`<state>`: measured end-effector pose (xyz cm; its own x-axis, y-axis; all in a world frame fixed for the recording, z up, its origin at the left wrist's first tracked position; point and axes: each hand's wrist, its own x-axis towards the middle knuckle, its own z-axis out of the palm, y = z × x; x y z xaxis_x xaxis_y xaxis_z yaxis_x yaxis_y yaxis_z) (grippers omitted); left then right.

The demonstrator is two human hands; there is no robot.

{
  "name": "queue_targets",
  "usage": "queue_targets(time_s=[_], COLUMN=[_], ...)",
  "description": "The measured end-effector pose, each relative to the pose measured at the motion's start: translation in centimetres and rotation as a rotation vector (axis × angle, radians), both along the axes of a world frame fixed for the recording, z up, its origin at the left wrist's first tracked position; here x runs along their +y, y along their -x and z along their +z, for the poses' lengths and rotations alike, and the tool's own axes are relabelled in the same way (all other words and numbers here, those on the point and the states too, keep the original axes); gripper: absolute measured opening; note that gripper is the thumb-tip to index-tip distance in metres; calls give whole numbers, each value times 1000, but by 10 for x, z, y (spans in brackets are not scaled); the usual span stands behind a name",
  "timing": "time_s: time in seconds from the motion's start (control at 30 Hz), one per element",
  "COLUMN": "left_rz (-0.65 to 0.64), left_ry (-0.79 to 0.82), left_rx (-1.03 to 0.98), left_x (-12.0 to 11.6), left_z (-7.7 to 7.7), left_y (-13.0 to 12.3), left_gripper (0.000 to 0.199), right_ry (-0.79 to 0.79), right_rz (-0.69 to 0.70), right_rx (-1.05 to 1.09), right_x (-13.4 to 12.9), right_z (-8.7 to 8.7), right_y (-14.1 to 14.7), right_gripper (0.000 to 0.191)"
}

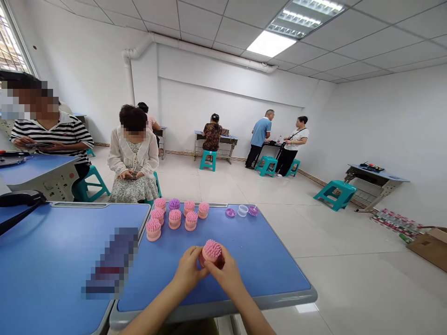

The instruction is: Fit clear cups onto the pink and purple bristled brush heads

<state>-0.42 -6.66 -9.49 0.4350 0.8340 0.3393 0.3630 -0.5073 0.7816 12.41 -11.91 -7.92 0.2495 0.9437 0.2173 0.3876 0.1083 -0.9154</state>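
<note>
Left hand (188, 268) and right hand (226, 275) press together around a pink bristle brush (212, 250), steadying it over the blue worktop (265, 265); more brushes (174, 218) stand upright, out of the way, at the far edge.

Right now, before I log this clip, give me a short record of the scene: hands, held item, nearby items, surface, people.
Hands: left hand and right hand both gripping one item
Held item: pink bristled brush
Nearby items: pink bristled brushes, purple brush, clear plastic cup
Surface: blue desk
People: seated person beyond the desk
</note>
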Motion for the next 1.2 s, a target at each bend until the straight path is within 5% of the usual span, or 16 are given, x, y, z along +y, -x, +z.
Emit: queue_targets(time_s=[0.3, 0.47, 0.77, 0.93, 1.2], left_rz=[206, 219, 125, 125, -5], left_ry=[44, 29, -47, -81, -130], left_rx=[-56, -72, -67, -79, -22], left_x=[19, 16, 18, 21, 22], left_z=[-5, -4, -14, -20, -38], left_y=[14, 17, 13, 12, 11], left_gripper=[28, 31, 30, 33, 20], right_ry=[-46, -61, -8, 23, 90], right_rz=[-123, -115, -102, -223, -512], right_rx=[-87, -91, -83, -154, -268], right_x=[96, 123, 119, 100, 84], right_z=[-4, -15, -33, -32, -28], right_y=[-23, -26, -48, -104, -210], right_gripper=[38, 42, 54, 20, 24])
